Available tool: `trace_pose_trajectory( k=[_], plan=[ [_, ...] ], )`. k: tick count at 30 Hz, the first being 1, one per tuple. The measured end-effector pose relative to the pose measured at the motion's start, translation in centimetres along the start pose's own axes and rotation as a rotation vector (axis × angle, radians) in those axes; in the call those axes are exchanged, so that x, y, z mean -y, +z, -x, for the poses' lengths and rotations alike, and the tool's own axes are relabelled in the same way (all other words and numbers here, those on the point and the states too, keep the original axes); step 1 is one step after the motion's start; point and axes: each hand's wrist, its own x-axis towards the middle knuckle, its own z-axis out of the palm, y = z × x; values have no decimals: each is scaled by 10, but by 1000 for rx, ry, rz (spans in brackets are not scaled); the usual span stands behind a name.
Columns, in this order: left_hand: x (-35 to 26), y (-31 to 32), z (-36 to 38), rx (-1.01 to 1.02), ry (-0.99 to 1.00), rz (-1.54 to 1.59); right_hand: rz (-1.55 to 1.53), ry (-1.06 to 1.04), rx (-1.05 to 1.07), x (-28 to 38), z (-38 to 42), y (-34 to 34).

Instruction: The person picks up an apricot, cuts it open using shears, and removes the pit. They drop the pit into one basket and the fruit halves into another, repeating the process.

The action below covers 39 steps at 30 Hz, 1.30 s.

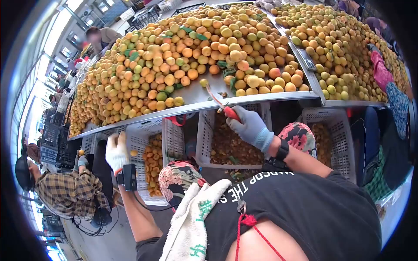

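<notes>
My right hand [250, 127], in a grey glove, reaches forward with the forearm stretched out from my body and the wrist bent slightly down. Its fingers are closed around the red handles of a pair of snips [222, 106], whose thin blades point up and away from me toward the worktop [196, 96]. At the blade tips sits one small yellow-green fruit [203, 82], on the bare metal just ahead of my hand; whether the blades touch it I cannot tell.

My left hand [116, 151], in a white glove, is raised at the worktop's near edge, well apart from the right, with the forearm upright and a black device strapped at the wrist. The fingers curl loosely; I cannot tell whether they hold anything. A single orange fruit [133, 153] shows just beside this hand, in front of a white crate [141, 141].

Beyond both hands the worktop carries a great heap of apricots [183, 48], orange and yellow with some green. Below my right hand a second crate [207, 139] holds darker fruit. Between my arms are my knees in flowered cloth, and a white towel [191, 217] lies over my chest.

To my left, below my left hand, a person in a checked shirt [69, 193] sits low by the crates.
</notes>
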Motion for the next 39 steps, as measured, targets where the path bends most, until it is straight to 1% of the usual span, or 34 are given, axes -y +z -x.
trace_pose_trajectory(
  k=[1,3,5,6,7,9,11,13,14,15,17,18,19,20,21,23,25,26,27,28,29,30,32,34,35,36,37,39],
  plan=[
    [-25,11,-10,65,26,114,-87,-7,28,-4,-2,4],
    [-36,73,-39,98,268,218,-112,-9,31,-4,-7,5],
    [-86,123,-46,230,424,177,-145,-14,86,-12,-12,4],
    [-102,153,-52,297,506,97,-140,-55,64,-20,-15,5],
    [-112,185,-60,359,589,18,-135,-47,57,-23,-17,3],
    [-125,241,-78,492,594,-314,-71,1,91,-22,-18,-7],
    [-134,280,-94,633,424,-557,-72,28,100,-20,-21,-16],
    [-133,293,-95,629,394,-546,-74,94,64,-22,-23,-21],
    [-128,303,-101,623,412,-571,-76,26,12,-26,-23,-19],
    [-118,313,-109,618,433,-597,-76,32,7,-27,-24,-21],
    [-108,305,-113,717,544,-529,-235,101,57,-25,-23,-25],
    [-109,289,-104,746,471,-318,-236,105,58,-26,-22,-23],
    [-114,269,-94,766,397,-110,-276,31,27,-29,-23,-20],
    [-132,246,-75,798,183,204,-316,-42,-5,-29,-23,-18],
    [-145,226,-67,871,-71,391,-319,-37,-5,-26,-22,-19],
    [-135,203,-47,984,-301,1026,-249,-7,36,-21,-20,-21],
    [-149,163,-5,1064,-275,1354,-231,-41,37,-8,-15,-19],
    [-147,149,10,1110,-268,1368,-292,-40,46,7,-12,-21],
    [-145,136,29,1114,-248,1458,-354,-38,57,18,-9,-20],
    [-147,122,47,1109,-277,1469,-344,-98,55,23,-7,-15],
    [-150,110,61,1105,-304,1481,-344,-100,61,30,-4,-14],
    [-149,101,74,1092,-306,1500,-337,-167,63,38,-1,-14],
    [-158,83,93,1013,-273,1432,-314,-287,57,54,5,-14],
    [-159,70,100,984,-240,1402,-270,-342,75,66,8,-14],
    [-159,63,104,939,-216,1311,-225,-389,89,71,10,-13],
    [-159,58,107,894,-191,1221,-224,-397,91,76,13,-13],
    [-159,56,110,889,-185,1223,-226,-404,87,79,16,-13],
    [-155,55,116,798,-52,1229,-226,-413,79,83,20,-15]
  ],
)
